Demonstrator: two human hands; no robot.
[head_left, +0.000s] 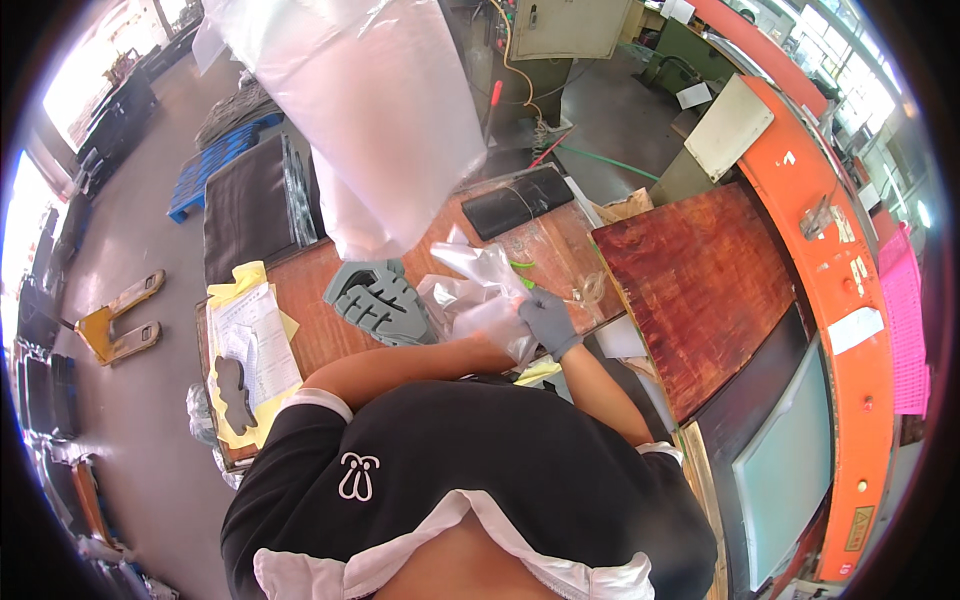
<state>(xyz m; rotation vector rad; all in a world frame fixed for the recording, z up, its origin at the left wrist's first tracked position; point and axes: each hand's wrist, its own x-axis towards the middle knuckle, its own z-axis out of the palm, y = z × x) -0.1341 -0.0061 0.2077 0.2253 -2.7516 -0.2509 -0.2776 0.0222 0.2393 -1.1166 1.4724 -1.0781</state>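
A crumpled clear plastic bag is in front of my body, above the wooden table. My right hand, in a grey glove, has its fingers closed on the right side of the bag. My left hand is bare and shows dimly through the plastic, which covers it; its fingers cannot be made out. Left of the bag lies a grey molded piece with dark slots, partly beside my left forearm. A bright green object shows just behind the bag.
A large translucent plastic bag hangs over the table's far side. A black flat packet lies at the back. Papers with a yellow cloth and a dark grey cutout are at left. A reddish wooden board and orange machine frame stand right.
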